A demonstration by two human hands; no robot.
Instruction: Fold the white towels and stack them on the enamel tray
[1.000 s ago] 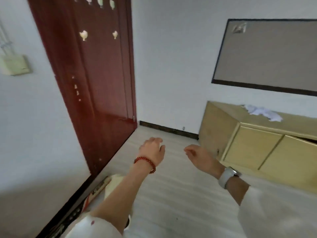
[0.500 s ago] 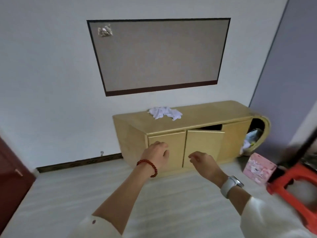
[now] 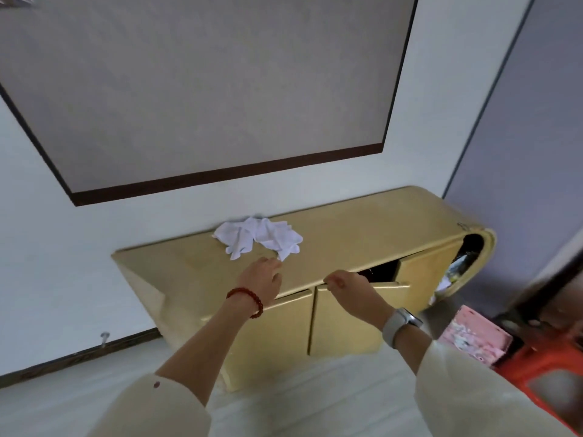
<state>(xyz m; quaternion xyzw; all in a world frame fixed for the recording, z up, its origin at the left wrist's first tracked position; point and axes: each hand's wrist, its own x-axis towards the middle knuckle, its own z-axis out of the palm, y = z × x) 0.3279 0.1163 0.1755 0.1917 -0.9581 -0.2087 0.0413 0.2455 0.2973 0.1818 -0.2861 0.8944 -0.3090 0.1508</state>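
A crumpled heap of white towels lies on top of a low yellow cabinet, near its left half. My left hand, with a red bead bracelet at the wrist, reaches forward with loosely bent fingers just below the towels, holding nothing. My right hand, with a watch on the wrist, hovers at the cabinet's front edge with fingers loosely curled, empty. No enamel tray is in view.
One cabinet door stands ajar. The cabinet's open rounded end holds clutter. A pink box and a red stool stand on the floor at right. A large framed panel hangs on the wall.
The view swung from the red door to the cabinet and came much closer. Both hands now reach up to the cabinet top, the left one near the towels.
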